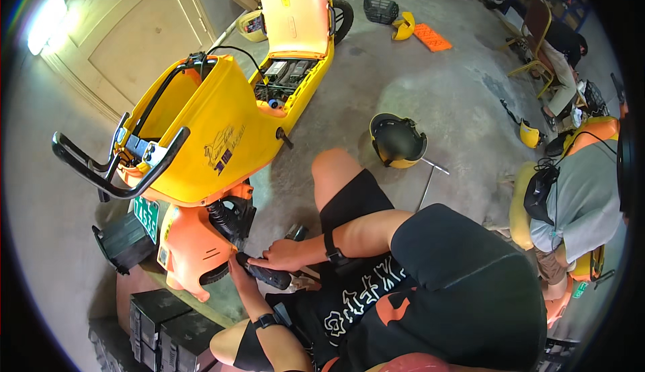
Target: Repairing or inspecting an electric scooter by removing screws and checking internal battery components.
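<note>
At seven o'clock on my feed, a dark elongated piece (pixel 269 274) sits by my left grip (pixel 237 266), under my right grip's (pixel 285 256) outstretched forefinger; I can't tell whether either grasps it. Ten o'clock: yellow scooter (pixel 235 120); two o'clock: helmet (pixel 398 141).

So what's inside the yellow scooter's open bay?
Silvery boxy parts and a blue round piece show inside the scooter; whatever sits beneath them is covered.
</note>
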Demonstrator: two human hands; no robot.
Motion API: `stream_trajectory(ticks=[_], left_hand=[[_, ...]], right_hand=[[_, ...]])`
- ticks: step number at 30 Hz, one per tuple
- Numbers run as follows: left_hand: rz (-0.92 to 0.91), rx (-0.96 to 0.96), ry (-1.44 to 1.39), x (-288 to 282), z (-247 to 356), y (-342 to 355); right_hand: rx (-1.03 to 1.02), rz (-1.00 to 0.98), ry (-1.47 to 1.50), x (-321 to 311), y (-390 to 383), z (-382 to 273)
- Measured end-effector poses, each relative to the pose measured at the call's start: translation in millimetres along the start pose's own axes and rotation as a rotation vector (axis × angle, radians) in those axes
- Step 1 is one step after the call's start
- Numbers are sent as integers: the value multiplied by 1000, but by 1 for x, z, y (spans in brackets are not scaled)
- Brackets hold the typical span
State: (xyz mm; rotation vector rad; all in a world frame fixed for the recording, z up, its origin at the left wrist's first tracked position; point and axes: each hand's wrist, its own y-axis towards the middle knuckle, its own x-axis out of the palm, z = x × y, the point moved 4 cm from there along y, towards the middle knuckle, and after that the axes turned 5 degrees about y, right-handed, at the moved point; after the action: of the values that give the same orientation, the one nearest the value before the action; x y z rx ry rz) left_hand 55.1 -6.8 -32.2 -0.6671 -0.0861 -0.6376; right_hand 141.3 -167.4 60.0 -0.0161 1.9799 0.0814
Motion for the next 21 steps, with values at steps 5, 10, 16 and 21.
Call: stream_trajectory(ticks=[5, 10, 16, 21], left_hand=[[126, 74, 45, -9, -2, -6], [103, 136, 84, -3, -1, -10], [94, 183, 150, -6, 4, -6], [112, 190, 214, -7, 10, -5]], right_hand=[[18, -81, 84, 5, 0, -8], [-4, -43, 64, 20, -2, -4], [11, -145, 36, 16, 3, -4], [30, -144, 133, 10, 1, -2]])
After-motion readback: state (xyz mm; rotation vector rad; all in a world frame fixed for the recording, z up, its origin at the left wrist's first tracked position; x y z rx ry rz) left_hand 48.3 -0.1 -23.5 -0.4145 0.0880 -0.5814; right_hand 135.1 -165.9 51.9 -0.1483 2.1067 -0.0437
